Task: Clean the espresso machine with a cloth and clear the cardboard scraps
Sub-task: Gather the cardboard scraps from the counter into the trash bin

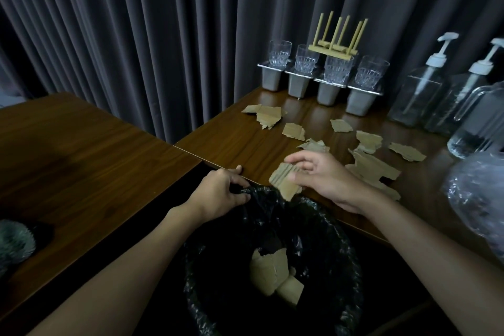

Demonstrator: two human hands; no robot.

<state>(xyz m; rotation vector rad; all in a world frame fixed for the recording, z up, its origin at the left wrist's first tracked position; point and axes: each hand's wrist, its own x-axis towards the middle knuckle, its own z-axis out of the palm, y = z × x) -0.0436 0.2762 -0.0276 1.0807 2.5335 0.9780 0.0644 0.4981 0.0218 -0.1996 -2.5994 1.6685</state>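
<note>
Several torn cardboard scraps (366, 140) lie scattered on the wooden table (245, 144). My right hand (324, 177) rests at the table's front edge, fingers curled over one corrugated cardboard scrap (283, 180) that overhangs the edge. Below it stands a bin lined with a black bin bag (341, 240), and cardboard pieces (275, 275) lie inside. My left hand (221, 191) grips the bag's rim and holds it against the table edge. No espresso machine or cloth is in view.
Clear glasses (308, 63) stand on metal containers (328, 95) at the back, with a small wooden rack (335, 46) on top. Pump bottles (420, 90) and a glass jug (480, 128) stand at right. A second table (68, 158) is at left, dark curtains behind.
</note>
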